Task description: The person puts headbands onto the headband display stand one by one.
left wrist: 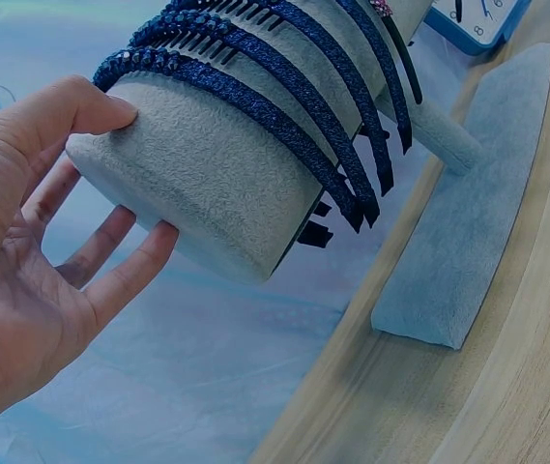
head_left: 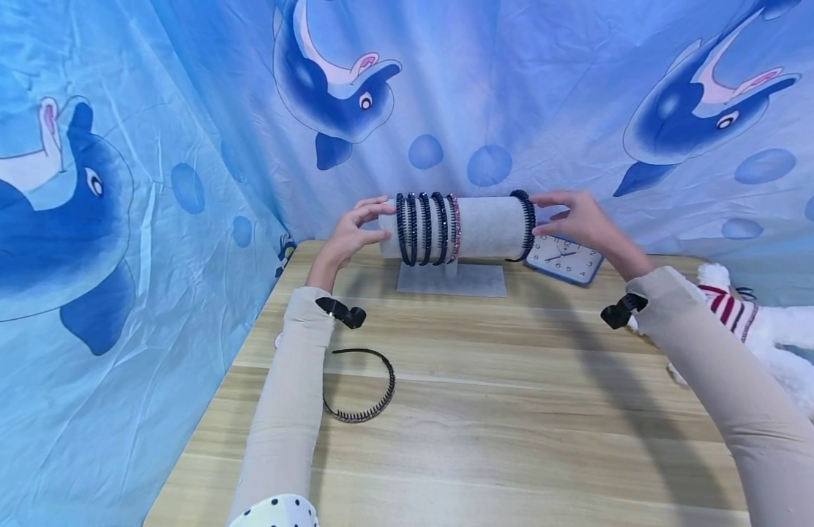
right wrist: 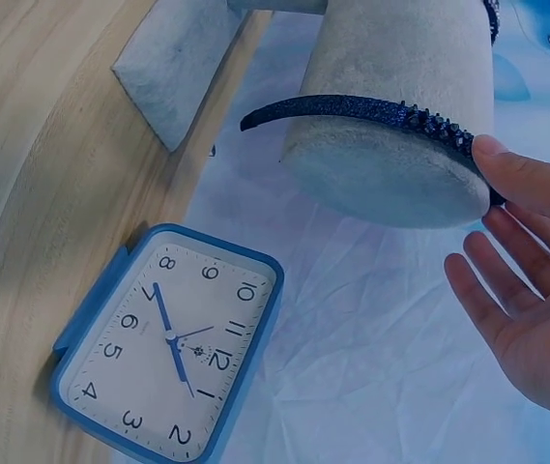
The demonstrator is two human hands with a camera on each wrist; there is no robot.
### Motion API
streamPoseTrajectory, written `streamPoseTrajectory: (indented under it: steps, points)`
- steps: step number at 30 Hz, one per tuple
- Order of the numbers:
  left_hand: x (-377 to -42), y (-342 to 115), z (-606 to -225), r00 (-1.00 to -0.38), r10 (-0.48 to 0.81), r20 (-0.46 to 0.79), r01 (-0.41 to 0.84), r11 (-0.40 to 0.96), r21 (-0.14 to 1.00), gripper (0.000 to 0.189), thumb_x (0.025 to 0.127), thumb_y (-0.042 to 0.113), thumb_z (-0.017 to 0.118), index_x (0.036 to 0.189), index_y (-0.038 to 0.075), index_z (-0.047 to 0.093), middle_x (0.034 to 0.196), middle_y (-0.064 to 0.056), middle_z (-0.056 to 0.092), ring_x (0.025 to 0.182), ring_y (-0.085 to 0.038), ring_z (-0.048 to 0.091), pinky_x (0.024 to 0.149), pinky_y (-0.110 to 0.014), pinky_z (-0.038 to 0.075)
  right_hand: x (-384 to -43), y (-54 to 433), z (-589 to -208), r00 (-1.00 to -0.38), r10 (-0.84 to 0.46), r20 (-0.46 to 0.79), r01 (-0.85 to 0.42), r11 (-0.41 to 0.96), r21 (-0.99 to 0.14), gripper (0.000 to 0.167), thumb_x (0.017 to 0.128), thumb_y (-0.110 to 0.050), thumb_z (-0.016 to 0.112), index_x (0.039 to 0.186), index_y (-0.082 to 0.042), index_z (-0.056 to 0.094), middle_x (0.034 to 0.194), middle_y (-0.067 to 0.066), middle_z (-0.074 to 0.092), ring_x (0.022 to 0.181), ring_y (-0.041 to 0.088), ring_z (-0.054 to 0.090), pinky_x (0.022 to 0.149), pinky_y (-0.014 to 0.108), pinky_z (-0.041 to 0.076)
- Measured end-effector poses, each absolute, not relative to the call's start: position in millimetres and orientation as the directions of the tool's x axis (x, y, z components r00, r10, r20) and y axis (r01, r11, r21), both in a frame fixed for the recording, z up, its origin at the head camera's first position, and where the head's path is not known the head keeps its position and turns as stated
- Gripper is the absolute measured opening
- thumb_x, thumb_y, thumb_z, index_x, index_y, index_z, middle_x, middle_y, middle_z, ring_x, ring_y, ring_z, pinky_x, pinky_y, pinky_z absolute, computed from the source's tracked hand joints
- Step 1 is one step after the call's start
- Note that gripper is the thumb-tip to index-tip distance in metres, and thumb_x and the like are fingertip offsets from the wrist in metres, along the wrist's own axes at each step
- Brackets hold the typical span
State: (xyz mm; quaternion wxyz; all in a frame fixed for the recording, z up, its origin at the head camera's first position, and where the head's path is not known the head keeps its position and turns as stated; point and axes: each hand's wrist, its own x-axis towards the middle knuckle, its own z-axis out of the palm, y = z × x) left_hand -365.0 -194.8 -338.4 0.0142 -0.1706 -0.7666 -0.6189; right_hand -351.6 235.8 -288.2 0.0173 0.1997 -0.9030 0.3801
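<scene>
A grey, plush-covered headband display stand (head_left: pixel 489 227) holds a horizontal roll on a flat base. At the roll's left end, my left hand (head_left: pixel 352 233) grips the rim, its fingers spread over the end in the left wrist view. Several dark headbands (left wrist: pixel 284 72) with beaded tops sit side by side near that end, beside a pink-beaded headband (head_left: pixel 455 227). At the opposite end, my right hand (head_left: pixel 574 219) pinches a dark blue headband (right wrist: pixel 371 109) between thumb and fingers. That headband lies around the roll close to its rim, its lower tip sticking out.
A loose toothed headband (head_left: pixel 390 384) lies on the wooden table (head_left: pixel 486 410), by the left forearm. Behind the right hand, a blue-framed clock (right wrist: pixel 163 338) leans at the table's back. A white plush toy (head_left: pixel 776 329) lies at the right. Dolphin-printed curtain (head_left: pixel 446 88) hangs behind.
</scene>
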Motion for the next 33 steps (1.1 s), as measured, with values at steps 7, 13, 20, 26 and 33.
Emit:
streamPoseTrajectory:
  steps: [7,13,20,26,33]
  points:
    - [-365,-195,-338,-0.938,0.247,0.244,0.290,0.174,0.941,0.048,0.086,-0.004,0.074,0.132,0.004,0.065,0.158,0.003,0.043,0.141,-0.027,0.045,0.109,-0.038,0.053,-354,227,-286,-0.887,-0.395,0.240,-0.451,0.624,-0.638,0.059,0.087,-0.004,0.079,0.142,-0.001,0.057,0.152,0.024,0.049,0.143,0.043,0.040,0.113,0.061,0.042]
    - [-365,-196,-338,-0.938,0.248,0.241,0.288,0.174,0.942,0.047,0.087,-0.004,0.074,0.133,0.003,0.065,0.158,0.003,0.043,0.142,-0.027,0.044,0.109,-0.037,0.052,-358,222,-284,-0.881,-0.411,0.233,-0.461,0.641,-0.614,0.061,0.086,-0.006,0.080,0.142,-0.002,0.057,0.153,0.024,0.048,0.148,0.042,0.034,0.116,0.062,0.037]
    - [-365,-196,-339,-0.939,0.248,0.240,0.286,0.170,0.943,0.048,0.086,-0.005,0.073,0.133,0.004,0.064,0.158,0.004,0.043,0.141,-0.027,0.045,0.107,-0.034,0.054,-359,217,-281,-0.893,-0.400,0.206,-0.436,0.660,-0.611,0.062,0.086,-0.008,0.081,0.142,-0.003,0.057,0.157,0.024,0.044,0.153,0.043,0.025,0.122,0.065,0.028]
    - [-365,-195,-339,-0.938,0.243,0.248,0.294,0.174,0.940,0.048,0.086,-0.005,0.074,0.132,0.004,0.065,0.157,0.005,0.044,0.140,-0.026,0.046,0.106,-0.035,0.054,-360,215,-280,-0.898,-0.398,0.190,-0.425,0.666,-0.614,0.061,0.086,-0.011,0.081,0.142,-0.002,0.057,0.159,0.025,0.039,0.156,0.042,0.017,0.124,0.066,0.020]
    - [-366,-195,-340,-0.940,0.243,0.242,0.287,0.172,0.942,0.047,0.086,-0.005,0.073,0.131,0.006,0.066,0.157,0.005,0.044,0.140,-0.026,0.045,0.105,-0.035,0.055,-361,213,-280,-0.903,-0.391,0.179,-0.412,0.667,-0.621,0.061,0.086,-0.011,0.081,0.142,-0.004,0.058,0.156,0.024,0.044,0.157,0.041,0.016,0.123,0.067,0.023]
